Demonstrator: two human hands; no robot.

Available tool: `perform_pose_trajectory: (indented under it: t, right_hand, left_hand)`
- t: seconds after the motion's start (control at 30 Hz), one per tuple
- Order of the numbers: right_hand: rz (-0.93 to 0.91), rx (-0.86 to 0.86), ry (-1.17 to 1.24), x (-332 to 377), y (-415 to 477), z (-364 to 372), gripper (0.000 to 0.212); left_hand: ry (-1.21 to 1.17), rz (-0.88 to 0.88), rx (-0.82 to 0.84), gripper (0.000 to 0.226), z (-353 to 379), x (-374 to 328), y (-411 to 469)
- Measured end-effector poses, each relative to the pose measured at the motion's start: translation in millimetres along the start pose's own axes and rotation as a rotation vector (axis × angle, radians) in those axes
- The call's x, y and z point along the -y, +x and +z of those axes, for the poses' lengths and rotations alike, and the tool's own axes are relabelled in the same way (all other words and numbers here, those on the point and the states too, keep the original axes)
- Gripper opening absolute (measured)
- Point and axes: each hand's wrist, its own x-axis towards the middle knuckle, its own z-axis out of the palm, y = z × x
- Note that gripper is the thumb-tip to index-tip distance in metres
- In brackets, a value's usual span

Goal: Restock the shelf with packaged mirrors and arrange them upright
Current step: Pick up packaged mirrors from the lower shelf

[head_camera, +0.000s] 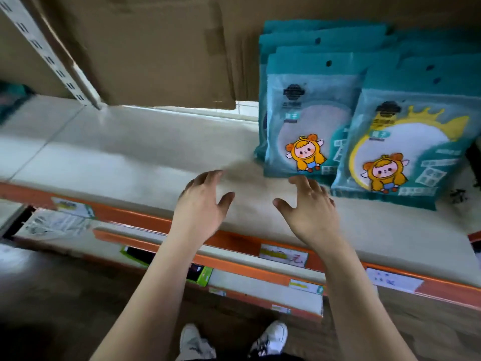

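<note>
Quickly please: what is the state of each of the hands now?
Left hand: open, holding nothing.
Right hand: open, holding nothing.

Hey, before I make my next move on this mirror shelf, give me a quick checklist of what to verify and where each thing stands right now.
1. Hands free: ok; left hand and right hand are open, holding nothing.
2. Upright, left row of mirror packs: ok, leaning back slightly.
3. Upright, right row: ok.
4. Rows separate: not ok; the right row's front pack overlaps the left row.
5. Room on the shelf: ok, bare space left of the packs.
6. More packs to add: cannot tell, none in view.
</note>
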Motion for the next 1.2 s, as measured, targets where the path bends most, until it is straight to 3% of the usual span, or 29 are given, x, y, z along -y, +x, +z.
perform_pose_trajectory:
  t: [0.17,0.47,0.73,0.9,1.2]
  right_hand:
    - [-0.111,0.097,0.106,60.4,-3.9,24.0,0.048]
    - [-0.189,0.131,0.106,183.1,-27.4,78.4,0.047]
    - [-0.329,0.177,0.061,317.7,-54.5,157.1,0.053]
    - [-0.449,0.267,0.090,404.3,-70.4,191.1,0.048]
    - [-0.634,0.391,0.076,524.2,-59.2,261.9,0.044]
  left_hand:
    - [-0.043,-0.215,-0.085,0.041,-42.2,64.3,-22.6]
    - [-0.145,-0.282,-0.203,0.043,-136.1,212.2,-62.0]
    - [-0.086,-0.470,-0.196,0.057,-198.2,349.4,-122.1]
    - [-0.094,-0.601,-0.316,0.047,-238.0,411.3,-158.7]
    - [-0.135,-0.788,-0.364,0.044,-265.5,501.8,-184.9]
